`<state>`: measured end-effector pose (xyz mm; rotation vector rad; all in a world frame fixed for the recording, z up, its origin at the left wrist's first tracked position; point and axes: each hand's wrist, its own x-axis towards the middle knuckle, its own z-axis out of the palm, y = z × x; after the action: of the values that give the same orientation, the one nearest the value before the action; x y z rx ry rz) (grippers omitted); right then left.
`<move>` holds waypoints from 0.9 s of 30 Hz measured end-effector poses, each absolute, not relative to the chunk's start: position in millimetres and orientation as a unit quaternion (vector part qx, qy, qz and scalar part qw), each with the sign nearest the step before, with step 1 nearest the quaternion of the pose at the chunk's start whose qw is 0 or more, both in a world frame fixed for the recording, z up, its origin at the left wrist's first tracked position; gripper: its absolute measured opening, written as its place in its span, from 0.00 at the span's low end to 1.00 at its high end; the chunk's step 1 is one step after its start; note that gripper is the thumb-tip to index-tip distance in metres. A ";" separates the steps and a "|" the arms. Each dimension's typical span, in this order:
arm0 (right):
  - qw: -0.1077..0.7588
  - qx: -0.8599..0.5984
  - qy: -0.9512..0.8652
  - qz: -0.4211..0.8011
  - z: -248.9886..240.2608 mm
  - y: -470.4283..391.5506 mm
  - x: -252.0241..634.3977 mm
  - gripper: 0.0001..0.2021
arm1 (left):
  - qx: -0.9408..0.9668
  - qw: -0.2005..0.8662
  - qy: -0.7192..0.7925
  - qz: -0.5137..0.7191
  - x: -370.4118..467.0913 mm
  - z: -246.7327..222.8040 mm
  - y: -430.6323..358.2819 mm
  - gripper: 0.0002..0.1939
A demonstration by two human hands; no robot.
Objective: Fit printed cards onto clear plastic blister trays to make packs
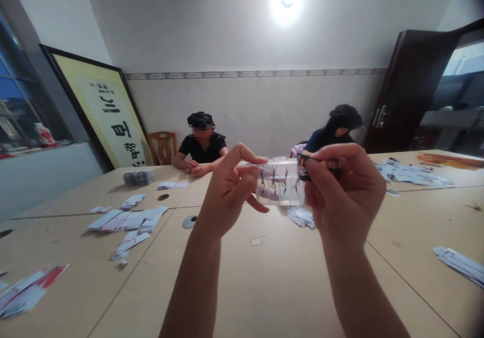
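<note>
Between my hands, raised above the table, is a small clear plastic box (280,197) with compartments. Several dark metal swivels (286,177) show through its lid. My left hand (231,192) grips the box's left end between thumb and fingers. My right hand (342,192) pinches a small black label (319,167) with red and white print, held against the box's right part. Some of the right fingers are hidden behind the label and the box.
Paper strips (128,220) lie in piles on the left of the table (264,292), with more packets (410,173) at the right. A bundled stack (137,177) stands further back. Two people (202,146) sit across the table. A small red-bordered sticker (256,242) lies in front.
</note>
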<state>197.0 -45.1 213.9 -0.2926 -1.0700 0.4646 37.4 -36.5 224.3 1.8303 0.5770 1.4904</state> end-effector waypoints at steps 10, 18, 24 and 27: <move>0.836 -0.148 -0.490 0.196 214.6 -45.1 195.6 0.06 | 0.708 0.341 0.226 0.576 39.8 223.4 -36.4 0.09; 0.843 -0.161 -0.486 0.165 214.2 -43.2 194.1 0.06 | 0.703 0.344 0.229 0.579 41.5 223.8 -37.4 0.10; 0.842 -0.168 -0.486 0.167 214.4 -40.9 196.1 0.06 | 0.695 0.395 0.232 0.553 38.4 225.6 -38.2 0.08; 0.840 -0.157 -0.491 0.170 213.9 -40.7 196.7 0.07 | 0.699 0.385 0.232 0.556 38.1 225.5 -38.6 0.07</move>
<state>196.7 -40.7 213.9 -0.3324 -1.0380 0.3602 38.1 -38.6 225.5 1.7808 0.5921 1.4167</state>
